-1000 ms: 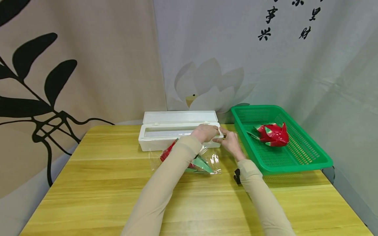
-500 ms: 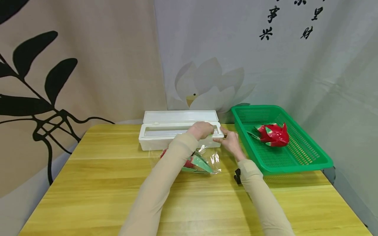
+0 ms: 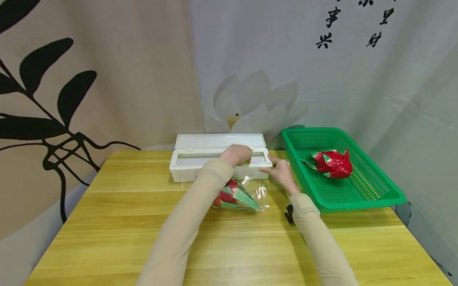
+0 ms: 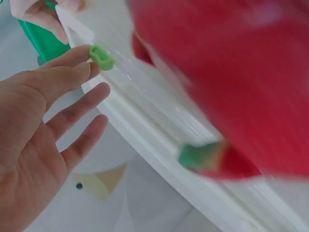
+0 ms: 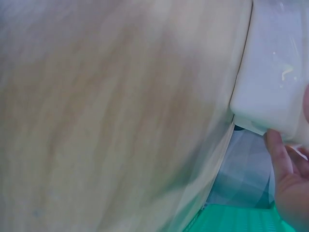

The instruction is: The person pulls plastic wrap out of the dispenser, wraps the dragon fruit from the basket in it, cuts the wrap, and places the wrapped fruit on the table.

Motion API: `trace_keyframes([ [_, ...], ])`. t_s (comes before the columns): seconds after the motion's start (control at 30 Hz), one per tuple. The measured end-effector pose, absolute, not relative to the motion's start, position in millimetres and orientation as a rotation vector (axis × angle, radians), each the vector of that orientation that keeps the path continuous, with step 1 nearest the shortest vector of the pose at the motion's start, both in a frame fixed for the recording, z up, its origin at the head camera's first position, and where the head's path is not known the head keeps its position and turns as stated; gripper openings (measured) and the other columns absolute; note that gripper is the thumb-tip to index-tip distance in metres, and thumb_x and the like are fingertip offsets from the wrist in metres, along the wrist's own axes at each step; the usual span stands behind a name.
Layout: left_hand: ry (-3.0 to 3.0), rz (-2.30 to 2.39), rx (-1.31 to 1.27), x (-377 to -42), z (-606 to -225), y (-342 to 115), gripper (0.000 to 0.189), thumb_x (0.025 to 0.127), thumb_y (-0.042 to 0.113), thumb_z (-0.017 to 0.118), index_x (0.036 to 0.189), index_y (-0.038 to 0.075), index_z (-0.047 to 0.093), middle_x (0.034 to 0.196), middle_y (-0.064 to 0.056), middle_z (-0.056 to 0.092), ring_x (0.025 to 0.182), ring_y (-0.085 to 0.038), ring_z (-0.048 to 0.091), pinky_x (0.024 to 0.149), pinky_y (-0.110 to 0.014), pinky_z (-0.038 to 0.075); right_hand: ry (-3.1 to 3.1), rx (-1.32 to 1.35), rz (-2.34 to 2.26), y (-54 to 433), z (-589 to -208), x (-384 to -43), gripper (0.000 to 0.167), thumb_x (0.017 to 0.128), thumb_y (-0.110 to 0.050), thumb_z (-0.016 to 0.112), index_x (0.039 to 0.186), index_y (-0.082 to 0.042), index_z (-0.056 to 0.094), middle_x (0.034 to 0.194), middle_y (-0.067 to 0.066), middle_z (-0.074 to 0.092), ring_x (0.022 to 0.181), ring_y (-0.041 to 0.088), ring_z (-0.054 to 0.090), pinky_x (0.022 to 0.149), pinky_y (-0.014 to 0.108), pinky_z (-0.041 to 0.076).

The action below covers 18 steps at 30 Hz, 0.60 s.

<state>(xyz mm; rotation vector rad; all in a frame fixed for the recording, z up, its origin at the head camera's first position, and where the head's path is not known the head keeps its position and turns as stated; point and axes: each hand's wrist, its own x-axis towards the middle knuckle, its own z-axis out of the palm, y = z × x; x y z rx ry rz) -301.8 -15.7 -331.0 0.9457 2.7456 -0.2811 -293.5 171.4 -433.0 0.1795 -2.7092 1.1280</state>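
Note:
A white cling film dispenser box [image 3: 182, 174] with its lid raised stands at the back of the table. Along its front rail my left hand [image 3: 237, 155] pinches a small green slide cutter [image 4: 102, 58] between thumb and index finger; the other fingers are spread. My right hand [image 3: 282, 174] grips the right end of the box, thumb and fingers on either side of the corner. Clear film hangs from the box over a red dragon fruit [image 3: 234, 196] with green scales, partly hidden by my left sleeve. That fruit looms blurred in the left wrist view.
A green plastic basket [image 3: 361, 204] stands to the right of the box, holding another red dragon fruit [image 3: 336, 163]. A printed curtain [image 3: 143, 79] hangs behind the wooden table [image 3: 107, 238].
My left hand has slid left along the box with the green slide cutter, from near the right end towards the middle. My right hand keeps its place on the box end.

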Motion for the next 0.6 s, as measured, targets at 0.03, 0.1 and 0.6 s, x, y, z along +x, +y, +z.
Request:
trace_keyframes([
  [0.03,2.751,-0.271,0.94,-302,-331,-20,0.024,0.094,0.014,0.058,0.116,0.015,0.068,0.124,-0.002,0.065,0.116,-0.019,0.06,0.099,-0.036,0.05,-2.71,0.178,1.13,171,-433,-293,0.069,0.075,-0.025,0.08,0.133,0.0,0.051,0.136,0.016,0.052,0.122,0.033,0.054,0.092,0.043,0.051],
  [0.1,2.76,-0.221,0.927,-303,-330,-31,0.023,0.093,0.012,0.058,0.11,0.016,0.072,0.12,-0.003,0.066,0.111,-0.018,0.061,0.097,-0.036,0.05,-2.714,0.173,1.137,172,-432,-293,0.069,0.075,-0.026,0.081,0.133,0.0,0.052,0.137,0.015,0.051,0.124,0.033,0.052,0.095,0.042,0.049],
  [0.6,2.892,0.113,1.278,-307,-362,-105,0.017,0.084,0.016,0.072,0.1,0.015,0.076,0.098,0.0,0.074,0.096,-0.019,0.066,0.09,-0.035,0.053,-2.687,0.214,1.11,174,-435,-293,0.068,0.075,-0.025,0.081,0.132,-0.001,0.052,0.135,0.014,0.053,0.12,0.036,0.054,0.098,0.044,0.047],
])
